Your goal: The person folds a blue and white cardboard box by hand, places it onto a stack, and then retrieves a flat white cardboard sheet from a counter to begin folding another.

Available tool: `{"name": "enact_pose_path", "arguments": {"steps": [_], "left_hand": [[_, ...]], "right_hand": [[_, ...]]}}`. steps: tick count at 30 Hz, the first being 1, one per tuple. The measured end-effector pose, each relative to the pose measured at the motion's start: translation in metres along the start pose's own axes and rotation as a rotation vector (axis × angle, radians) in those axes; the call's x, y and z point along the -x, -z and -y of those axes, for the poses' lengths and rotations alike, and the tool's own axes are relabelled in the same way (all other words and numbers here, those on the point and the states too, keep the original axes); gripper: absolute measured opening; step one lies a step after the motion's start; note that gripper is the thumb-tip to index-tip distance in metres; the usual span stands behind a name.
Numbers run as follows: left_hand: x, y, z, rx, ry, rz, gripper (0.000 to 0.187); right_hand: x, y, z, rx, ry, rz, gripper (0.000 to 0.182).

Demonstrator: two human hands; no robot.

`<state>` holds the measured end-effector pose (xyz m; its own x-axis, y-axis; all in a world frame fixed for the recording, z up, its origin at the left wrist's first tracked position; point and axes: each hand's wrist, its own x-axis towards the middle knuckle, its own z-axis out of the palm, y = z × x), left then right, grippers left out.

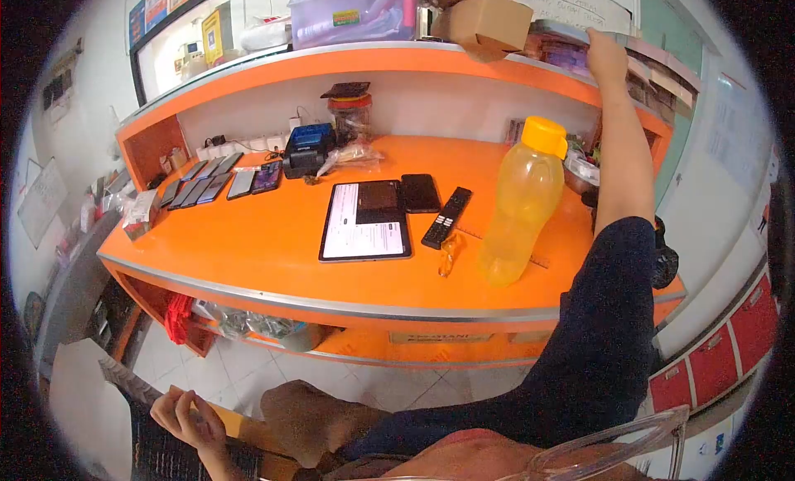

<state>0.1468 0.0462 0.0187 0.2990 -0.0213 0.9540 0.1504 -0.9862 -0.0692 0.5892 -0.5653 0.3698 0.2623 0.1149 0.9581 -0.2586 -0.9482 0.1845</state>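
Note:
My right hand [607,58] is stretched up to the raised ledge at the back right. Its fingers are curled at the edge of a clear plastic container [565,52] with packed items inside; the fingertips are partly hidden. Low on the left, my left hand [189,420] hovers by my lap with its fingers bent inward, and nothing shows in it. Below my right arm stands a large yellow-capped bottle [522,203] on the orange desk [248,261]. A tablet [364,241] with a lit screen lies mid-desk beside a phone [420,193] and a black remote control [447,217].
Several phones [199,183] lie in rows at the left, near a small black printer [306,149] and a red-lidded jar [351,116]. On the ledge [373,62] sit a purple-tinted plastic box [352,17] and a cardboard box [489,24]. Red drawers [712,365] stand at the right.

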Motion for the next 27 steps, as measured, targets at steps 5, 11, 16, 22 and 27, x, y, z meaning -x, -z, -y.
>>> {"name": "enact_pose_path", "arguments": {"steps": [5, 11, 16, 22, 27], "left_hand": [[-0.011, 0.009, -0.001, -0.020, -0.003, -0.006, 0.009], [0.001, 0.005, -0.002, 0.034, 0.063, -0.018, 0.011], [0.005, 0.021, 0.009, -0.004, 0.037, -0.031, 0.009], [0.017, 0.031, 0.020, 0.023, 0.072, -0.101, 0.007], [0.016, 0.043, 0.019, 0.029, 0.078, -0.102, 0.009]], "right_hand": [[-0.015, 0.031, -0.019, -0.021, -0.126, -0.135, 0.030], [-0.014, 0.051, -0.073, -0.157, -0.407, -0.400, 0.043], [-0.010, 0.077, -0.104, -0.304, -0.652, -0.693, 0.048], [0.002, 0.092, -0.122, -0.330, -0.984, -0.921, 0.047], [-0.001, 0.102, -0.129, -0.256, -0.984, -0.910, 0.047]]}}
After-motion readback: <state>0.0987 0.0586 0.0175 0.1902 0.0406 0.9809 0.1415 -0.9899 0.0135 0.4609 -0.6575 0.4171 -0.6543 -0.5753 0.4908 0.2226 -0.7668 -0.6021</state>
